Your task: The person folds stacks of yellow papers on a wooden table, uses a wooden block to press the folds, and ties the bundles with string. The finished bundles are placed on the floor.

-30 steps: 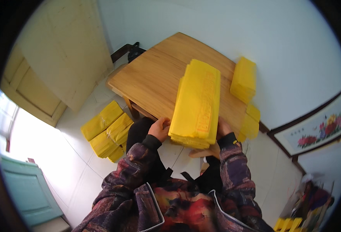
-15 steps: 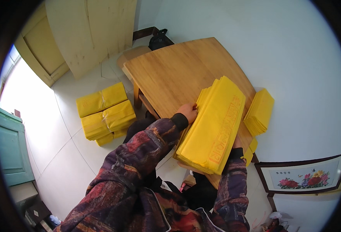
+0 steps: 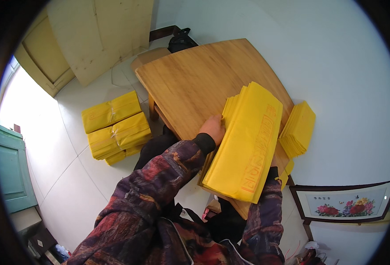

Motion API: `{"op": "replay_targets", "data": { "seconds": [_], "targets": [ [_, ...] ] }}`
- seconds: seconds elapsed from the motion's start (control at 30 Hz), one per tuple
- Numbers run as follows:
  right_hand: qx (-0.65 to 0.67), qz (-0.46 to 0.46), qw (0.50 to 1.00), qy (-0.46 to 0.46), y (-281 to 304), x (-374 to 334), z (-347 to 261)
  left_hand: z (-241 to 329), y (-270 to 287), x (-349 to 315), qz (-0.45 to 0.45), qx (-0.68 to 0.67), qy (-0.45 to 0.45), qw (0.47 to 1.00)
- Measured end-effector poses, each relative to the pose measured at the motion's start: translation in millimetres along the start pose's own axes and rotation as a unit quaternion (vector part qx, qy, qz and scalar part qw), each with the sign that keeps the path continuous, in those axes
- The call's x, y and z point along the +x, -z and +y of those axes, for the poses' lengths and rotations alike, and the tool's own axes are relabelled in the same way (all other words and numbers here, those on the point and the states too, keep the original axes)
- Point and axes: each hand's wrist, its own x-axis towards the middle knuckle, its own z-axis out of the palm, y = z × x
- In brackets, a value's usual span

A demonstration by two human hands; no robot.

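Note:
A thick stack of long yellow folded sheets (image 3: 243, 145) with red print along one side stands tilted over the near right part of the wooden table. My left hand (image 3: 213, 128) has its fingers curled against the stack's left edge, gripping it there. At the stack's right side is my right hand (image 3: 273, 163); only a sliver of it shows, and the stack hides its fingers. The sheets' edges fan unevenly at the far left corner of the stack.
The wooden table (image 3: 190, 88) stretches away from me to the wall. Another yellow stack (image 3: 298, 130) is at its right edge. Tied yellow bundles (image 3: 120, 134) are piled on the left. A black bag (image 3: 181, 42) lies behind the table. A framed flower picture (image 3: 345, 203) is at the right.
The stack has tipped slightly, so its lower layered edge shows less and its printed face looks wider. Both hands stay at its sides. The whole view has shifted a little.

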Motion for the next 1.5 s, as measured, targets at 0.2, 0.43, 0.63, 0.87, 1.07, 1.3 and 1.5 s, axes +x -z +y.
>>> {"op": "replay_targets", "data": {
  "seconds": [0.2,0.43,0.63,0.87,1.07,1.3,1.5],
  "targets": [
    [-0.003,-0.016,1.000,0.004,-0.2,3.4,-0.9,-0.4,0.5,-0.9,-0.004,0.000,0.014,1.000],
    [-0.004,-0.031,0.999,0.012,3.2,8.8,0.7,-1.3,0.7,-0.2,-0.009,-0.023,0.002,1.000],
    [-0.008,-0.046,0.999,0.021,6.3,13.7,0.4,-2.8,-0.1,-0.1,0.002,-0.017,-0.003,1.000],
    [-0.012,-0.059,0.998,0.029,7.2,17.3,0.2,-5.9,0.8,1.4,-0.003,-0.015,-0.007,1.000],
    [-0.014,-0.073,0.997,0.036,7.6,17.5,1.5,-9.4,-0.2,2.2,-0.009,-0.011,-0.018,1.000],
    [-0.004,-0.049,0.999,0.015,7.1,15.4,0.7,-14.3,-2.4,4.9,-0.020,-0.048,-0.006,0.999],
    [-0.001,-0.053,0.998,0.017,5.8,14.1,-0.2,-23.7,-7.2,9.3,-0.038,-0.096,-0.011,0.995]
  ]
}}
